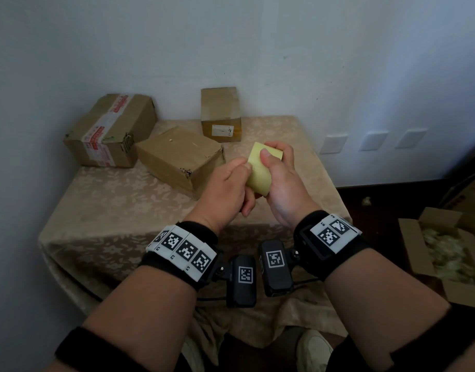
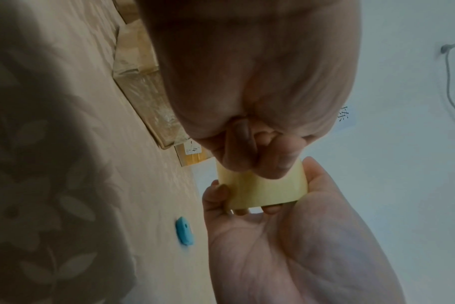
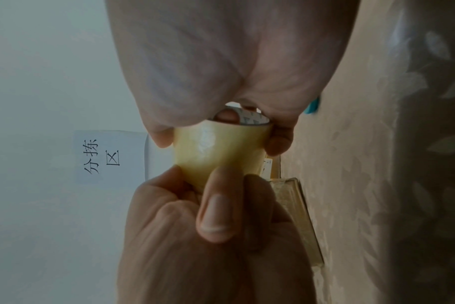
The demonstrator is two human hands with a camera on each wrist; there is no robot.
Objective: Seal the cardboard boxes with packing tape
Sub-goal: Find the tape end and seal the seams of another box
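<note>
Both hands (image 1: 257, 181) grip a pale yellow, glossy tape roll (image 1: 259, 171).

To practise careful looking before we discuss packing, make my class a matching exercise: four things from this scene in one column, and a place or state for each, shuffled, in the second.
Things
1. tape roll
2. box with red-printed tape
3. small upright box with a white label
4. blue object

Places or states
A. lies alone on the tablecloth
B. stands at the table's far edge by the wall
C. gripped by the right hand, the left hand touching it
D. at the far left of the table

Pairs: 1-C, 2-D, 3-B, 4-A
</note>
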